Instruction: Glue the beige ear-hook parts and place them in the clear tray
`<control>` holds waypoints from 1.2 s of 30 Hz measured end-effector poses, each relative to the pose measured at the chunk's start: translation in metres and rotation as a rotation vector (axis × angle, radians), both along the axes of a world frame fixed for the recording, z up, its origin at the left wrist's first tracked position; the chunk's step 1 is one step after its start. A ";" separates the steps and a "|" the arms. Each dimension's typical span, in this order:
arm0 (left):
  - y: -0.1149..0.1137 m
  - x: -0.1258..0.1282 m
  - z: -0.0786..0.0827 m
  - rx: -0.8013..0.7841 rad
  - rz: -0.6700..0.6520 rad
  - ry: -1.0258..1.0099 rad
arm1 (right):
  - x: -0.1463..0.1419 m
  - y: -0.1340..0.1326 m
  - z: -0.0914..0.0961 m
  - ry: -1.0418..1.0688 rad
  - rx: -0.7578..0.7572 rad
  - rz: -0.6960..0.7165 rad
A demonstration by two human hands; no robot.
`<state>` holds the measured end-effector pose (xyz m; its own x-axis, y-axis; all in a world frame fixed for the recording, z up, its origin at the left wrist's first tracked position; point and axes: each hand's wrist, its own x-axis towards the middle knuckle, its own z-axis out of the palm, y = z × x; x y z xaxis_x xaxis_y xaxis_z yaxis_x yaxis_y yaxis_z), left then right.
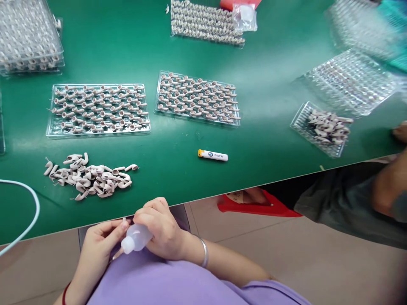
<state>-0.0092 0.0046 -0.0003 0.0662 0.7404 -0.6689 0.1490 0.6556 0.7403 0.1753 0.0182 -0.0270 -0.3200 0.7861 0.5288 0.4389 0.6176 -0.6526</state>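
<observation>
Green desk (178,173) space is bounded by a slanting near edge, which runs higher toward the right. Left of that edge's middle, a pile (95,180) of pale curved parts is laid close by, with a narrow strip of green left between. Behind the pile, well back from the edge, such parts are held in rows on the left tray (54,130) and, just apart from it, the right tray (158,95). From the right tray down to the edge, open green is broken by a lighter (219,156). More green is spread farther back, up to a far tray (206,40), whose right end is overlapped by a plastic bag (246,15). Toward the right of the near edge, a heap (329,127) of parts is carried on a small tray (300,116). At the left, a cable (36,207) is looped across the edge.

Both hands are held just in front of the near edge, close to the pile. By the curled fingers of the right hand (162,228), a bottle (141,236) is gripped aslant, its cap turned toward the left hand's side and the body. The left hand (103,237) is angled inward, thumb and fingertips drawn close together beside the bottle; whether a part is pinched there cannot be told
</observation>
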 end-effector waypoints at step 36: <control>0.158 0.003 0.063 1.019 -0.692 0.947 | 0.033 0.025 0.004 0.480 -0.459 -0.137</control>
